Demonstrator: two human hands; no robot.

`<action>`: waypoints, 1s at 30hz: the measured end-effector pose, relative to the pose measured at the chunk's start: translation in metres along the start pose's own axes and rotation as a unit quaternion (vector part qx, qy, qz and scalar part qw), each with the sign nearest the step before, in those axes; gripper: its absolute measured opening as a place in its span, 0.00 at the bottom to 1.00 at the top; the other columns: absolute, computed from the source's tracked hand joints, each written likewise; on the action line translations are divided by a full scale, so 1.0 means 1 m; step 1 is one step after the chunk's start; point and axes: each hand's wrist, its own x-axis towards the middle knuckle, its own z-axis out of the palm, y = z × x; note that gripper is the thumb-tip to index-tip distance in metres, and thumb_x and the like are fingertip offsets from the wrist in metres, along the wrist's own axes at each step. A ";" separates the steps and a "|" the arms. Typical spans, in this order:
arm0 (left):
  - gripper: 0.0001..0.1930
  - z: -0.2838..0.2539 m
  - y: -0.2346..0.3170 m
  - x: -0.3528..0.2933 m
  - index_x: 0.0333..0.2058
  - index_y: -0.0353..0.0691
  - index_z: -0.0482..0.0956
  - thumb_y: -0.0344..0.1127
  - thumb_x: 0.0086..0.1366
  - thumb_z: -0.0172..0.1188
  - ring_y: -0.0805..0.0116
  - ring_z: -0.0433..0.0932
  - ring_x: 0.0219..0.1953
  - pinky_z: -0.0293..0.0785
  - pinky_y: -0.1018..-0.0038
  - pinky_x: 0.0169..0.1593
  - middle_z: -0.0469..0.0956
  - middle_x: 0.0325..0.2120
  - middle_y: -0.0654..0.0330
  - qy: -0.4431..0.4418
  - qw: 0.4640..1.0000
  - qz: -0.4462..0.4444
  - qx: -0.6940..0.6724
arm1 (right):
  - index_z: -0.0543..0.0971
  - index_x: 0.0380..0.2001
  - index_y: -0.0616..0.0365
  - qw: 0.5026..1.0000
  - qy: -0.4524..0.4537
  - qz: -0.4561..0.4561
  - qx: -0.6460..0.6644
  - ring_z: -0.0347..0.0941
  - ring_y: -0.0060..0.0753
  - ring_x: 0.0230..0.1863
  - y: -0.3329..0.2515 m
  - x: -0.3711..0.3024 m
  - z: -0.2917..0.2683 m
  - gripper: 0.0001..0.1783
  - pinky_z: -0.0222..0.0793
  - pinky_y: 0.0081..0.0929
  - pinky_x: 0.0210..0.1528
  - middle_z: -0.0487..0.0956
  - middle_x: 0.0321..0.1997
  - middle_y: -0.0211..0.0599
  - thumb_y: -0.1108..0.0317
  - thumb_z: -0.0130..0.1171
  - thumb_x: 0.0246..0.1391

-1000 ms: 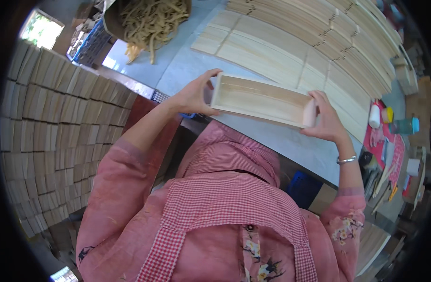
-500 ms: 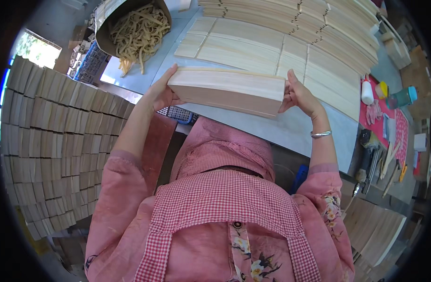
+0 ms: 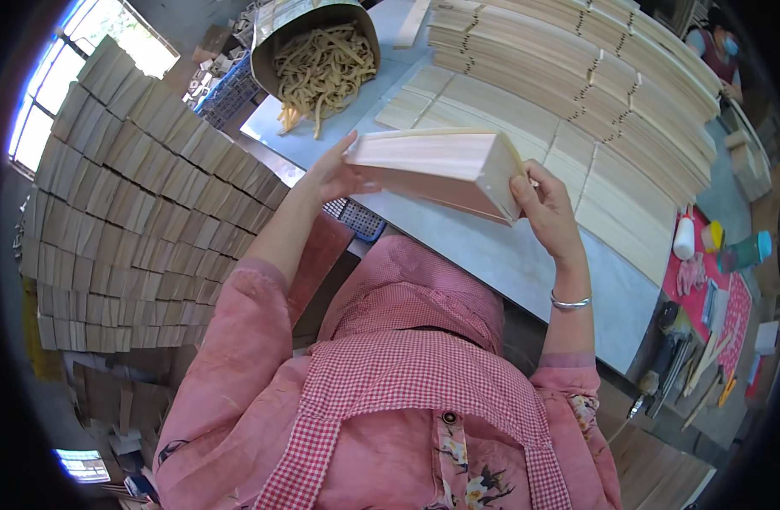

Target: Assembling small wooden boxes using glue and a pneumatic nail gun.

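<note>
Wooden box (image 3: 436, 170), pale and long, held in the air between both hands above the near edge of a grey worktable (image 3: 526, 263). Its closed underside and one long side face the camera; the opening is turned away and cannot be seen. The box lies roughly level, its right end slightly nearer the person.

Left hand (image 3: 337, 174): fingers spread and pressed against the left end of the box, the palm partly hidden behind it, so how far the fingers wrap round cannot be told.

Right hand (image 3: 547, 208): curled about the right end of the box, the thumb on the near face and the fingers over the end panel. A silver bangle (image 3: 570, 302) sits on this wrist.

Beyond the hands, on the far part of the table, rows of thin pale wooden slats (image 3: 594, 93) are stacked in overlapping courses. Beyond the left hand stands a round metal tub (image 3: 317, 25) full of curled wood shavings (image 3: 322, 68), some spilling over onto the table. Just below the left hand a blue plastic crate (image 3: 356, 217) shows at the table's edge. To the left of the left arm rises a tall stack of short wooden blocks (image 3: 126, 204). Well to the right of the right hand lie a white bottle (image 3: 684, 238), a teal cup (image 3: 747, 251) and a scatter of hand tools (image 3: 687, 357) on a red cloth. The person wears a pink shirt under a checked apron (image 3: 407, 382).
</note>
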 end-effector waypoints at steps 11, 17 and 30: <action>0.37 0.129 0.002 -0.099 0.59 0.33 0.71 0.56 0.61 0.65 0.50 0.72 0.56 0.65 0.54 0.62 0.73 0.53 0.41 0.018 0.789 0.485 0.377 | 0.76 0.28 0.59 0.988 -0.002 -0.108 -0.113 0.59 0.18 0.25 -0.017 0.030 0.016 0.13 0.57 0.17 0.29 0.70 0.25 0.25 0.63 0.66 0.60; 0.30 0.146 0.022 -0.102 0.52 0.31 0.75 0.51 0.60 0.65 0.61 0.73 0.49 0.69 0.66 0.54 0.76 0.47 0.49 -0.053 0.765 0.433 0.474 | 0.76 0.27 0.60 0.978 -0.022 -0.107 -0.179 0.61 0.18 0.26 -0.038 0.044 0.027 0.13 0.58 0.17 0.28 0.71 0.26 0.25 0.65 0.66 0.60; 0.22 0.099 0.053 -0.087 0.50 0.33 0.77 0.42 0.63 0.57 0.67 0.72 0.48 0.64 0.74 0.53 0.77 0.46 0.53 -0.073 0.889 0.411 0.188 | 0.77 0.55 0.63 0.992 -0.056 -0.053 0.098 0.75 0.26 0.35 -0.050 0.084 0.072 0.23 0.74 0.23 0.41 0.78 0.43 0.38 0.65 0.66 0.58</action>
